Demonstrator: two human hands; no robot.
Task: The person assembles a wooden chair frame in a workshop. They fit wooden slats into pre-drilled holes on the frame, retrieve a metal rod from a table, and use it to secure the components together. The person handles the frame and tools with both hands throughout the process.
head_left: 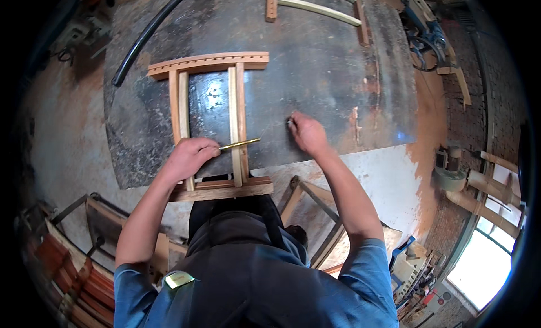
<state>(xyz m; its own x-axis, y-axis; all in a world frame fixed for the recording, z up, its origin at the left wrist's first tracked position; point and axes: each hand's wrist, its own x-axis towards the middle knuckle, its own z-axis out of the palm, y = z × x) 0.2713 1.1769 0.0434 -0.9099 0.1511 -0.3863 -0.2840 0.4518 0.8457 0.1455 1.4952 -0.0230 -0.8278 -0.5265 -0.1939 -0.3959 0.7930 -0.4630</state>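
A slim brass-coloured metal rod point(239, 143) lies across the right upright of a pale wooden ladder-like frame point(209, 125) on the near part of a dark, scuffed metal-topped workbench point(315, 63). The left hand point(186, 157) is closed around the rod's left end. To the right, the right hand point(307, 133) pinches a small object, too small to identify, against the bench. A black hose point(147, 34) curves at far left.

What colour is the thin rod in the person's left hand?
Shiny yellow-gold, like brass: the thin metal rod in the left hand shows best in the head view.

Left hand point(189, 156) holds rod point(239, 143) on wooden frame point(211, 125).
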